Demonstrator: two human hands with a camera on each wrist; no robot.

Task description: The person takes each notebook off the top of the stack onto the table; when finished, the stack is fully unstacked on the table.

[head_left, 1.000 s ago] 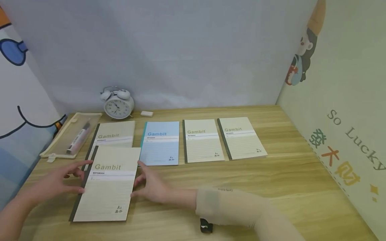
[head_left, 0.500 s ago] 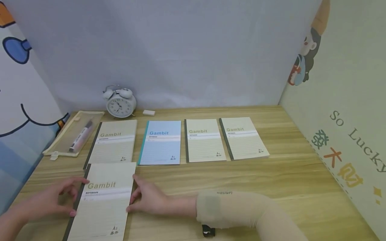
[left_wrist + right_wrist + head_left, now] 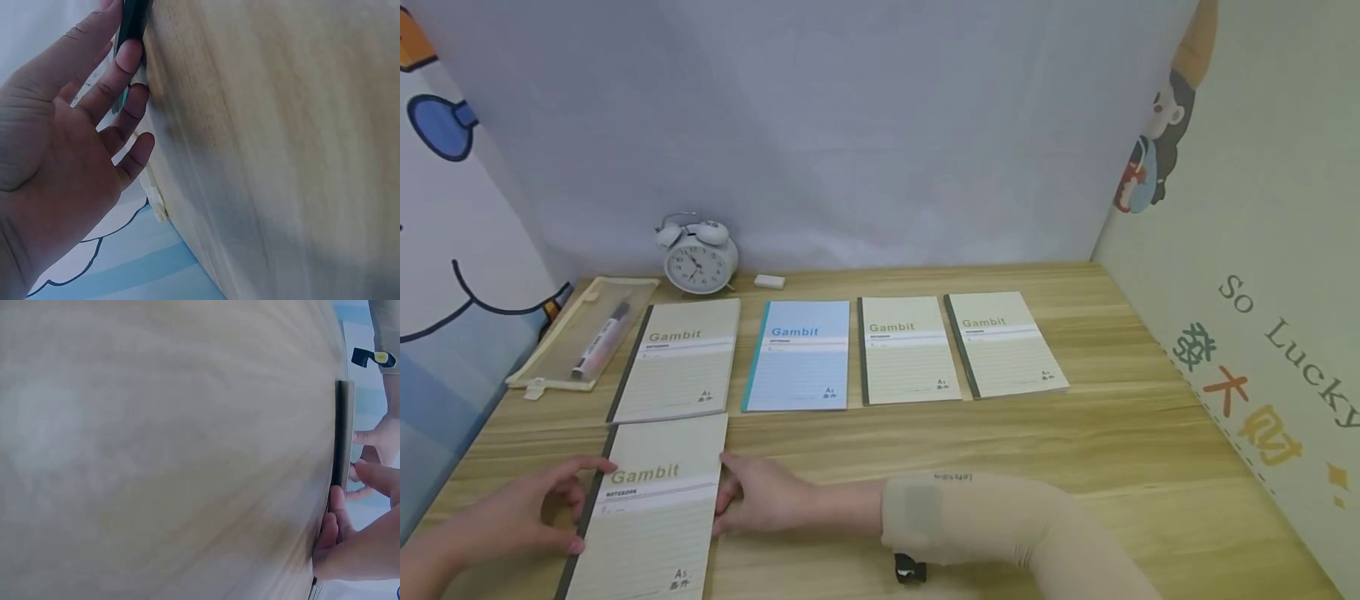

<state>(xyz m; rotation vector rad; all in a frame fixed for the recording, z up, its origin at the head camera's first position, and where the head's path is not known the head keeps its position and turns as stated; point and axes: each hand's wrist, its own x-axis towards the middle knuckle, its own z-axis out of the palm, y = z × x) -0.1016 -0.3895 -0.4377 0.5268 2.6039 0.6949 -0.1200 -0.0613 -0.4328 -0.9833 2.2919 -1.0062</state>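
A cream Gambit notebook point(image 3: 647, 533) with a dark spine lies at the front left, its top edge close against the bottom of another cream notebook point(image 3: 685, 367). My left hand point(image 3: 523, 512) holds its spine side with thumb and forefinger. On the opposite edge, my right hand point(image 3: 767, 496) grips with bent fingers and thumb. The left wrist view has the left hand point(image 3: 69, 137) beside the dark spine point(image 3: 133, 22). In the right wrist view, the right hand point(image 3: 362, 540) is at the edge of the notebook point(image 3: 344, 431); the notebook's underside is hidden.
Along the back row lie a blue notebook point(image 3: 797, 367) and two more cream notebooks, one point(image 3: 910, 358) left of the other point(image 3: 1011, 354). Behind stand a white alarm clock point(image 3: 700, 265) and an eraser point(image 3: 769, 282). A mesh pouch point(image 3: 538, 362) with a marker point(image 3: 601, 340) lies far left.
Both hands have drawn the front notebook toward me and slightly left. It earlier overlapped the cream notebook behind it, which now shows whole.
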